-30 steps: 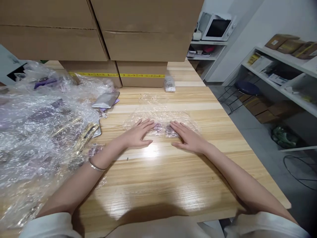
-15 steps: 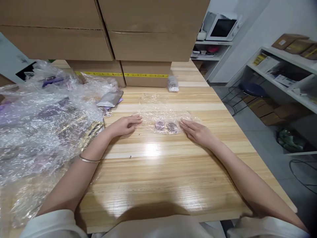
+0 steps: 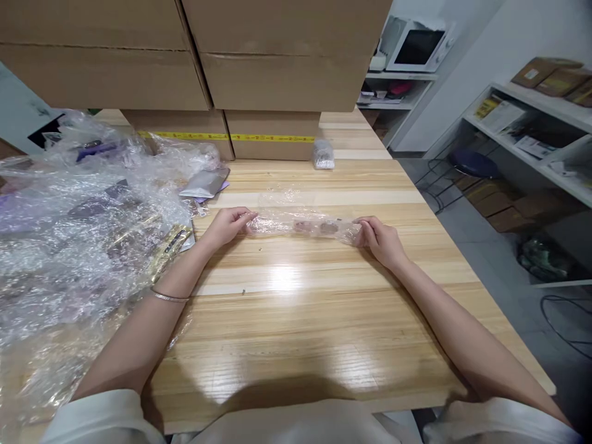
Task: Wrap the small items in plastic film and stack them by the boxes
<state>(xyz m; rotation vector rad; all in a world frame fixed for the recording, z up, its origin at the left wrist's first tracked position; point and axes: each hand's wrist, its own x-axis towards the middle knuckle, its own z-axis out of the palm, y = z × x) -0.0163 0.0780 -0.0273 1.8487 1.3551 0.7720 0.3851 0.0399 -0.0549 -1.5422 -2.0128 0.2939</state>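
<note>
A strip of clear bubble wrap (image 3: pixel 303 224) lies rolled across the wooden table (image 3: pixel 300 308), with two small purple items visible inside it. My left hand (image 3: pixel 227 225) pinches the left end of the roll. My right hand (image 3: pixel 382 239) grips the right end. The roll is stretched between both hands, a little above or on the tabletop; which one I cannot tell.
A big heap of bubble wrap with purple and gold packets (image 3: pixel 78 228) covers the table's left side. A silver pouch (image 3: pixel 203 182) and a small clear bag (image 3: pixel 322 154) lie near stacked cardboard boxes (image 3: pixel 272 80) at the back. Shelves (image 3: pixel 531 135) stand to the right.
My hands moved apart from the flat sheet's middle to its ends. The sheet, spread flat before, is now gathered into a narrow roll held at both ends.
</note>
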